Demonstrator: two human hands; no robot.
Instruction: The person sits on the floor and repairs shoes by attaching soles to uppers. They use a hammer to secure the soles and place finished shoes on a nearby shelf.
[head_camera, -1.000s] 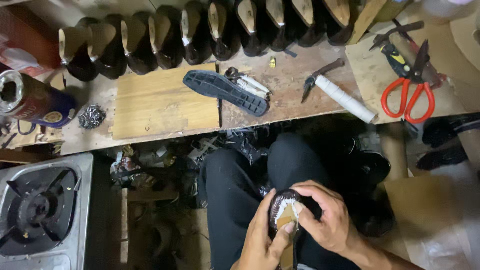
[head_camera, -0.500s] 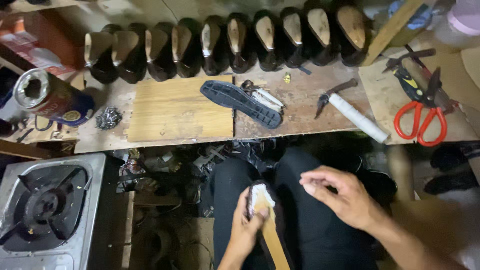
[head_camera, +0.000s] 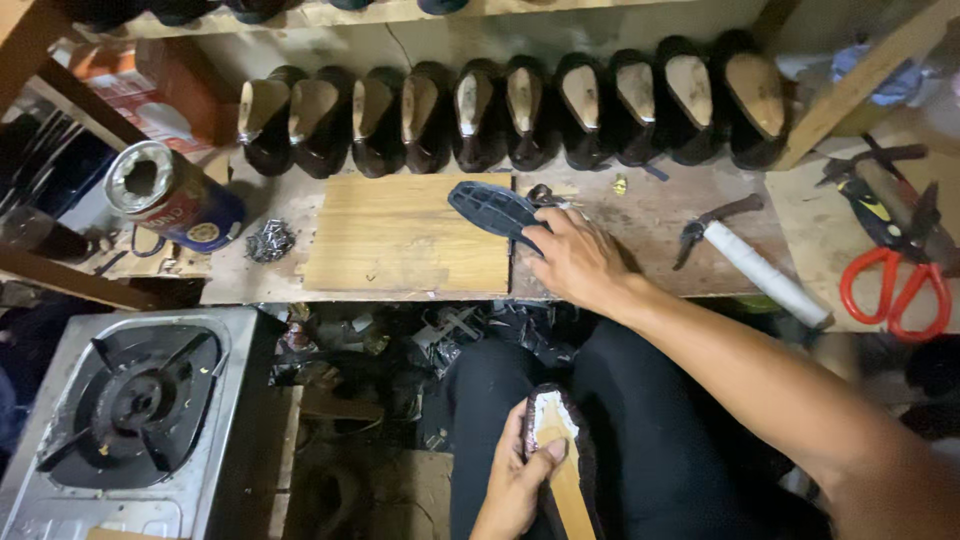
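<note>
Down on the lap, nearest the camera, the left hand (head_camera: 515, 480) grips a lasted shoe (head_camera: 560, 455) sole-side up, thumb pressed across its pale insole. Beyond it, the right hand (head_camera: 572, 262) stretches forward to the counter (head_camera: 640, 215), its fingers closing on the rear end of the dark rubber outsole (head_camera: 495, 212), which lies partly on a light wooden board (head_camera: 405, 235) to that hand's left. Judging by this, the step in hand is fetching the outsole for the shoe; the next move calls for a firm pinch, then lifting it clear. Right of that hand lie a hammer (head_camera: 750, 262) and red-handled scissors (head_camera: 895, 285); behind it stands a row of lasted shoes (head_camera: 510, 115).
</note>
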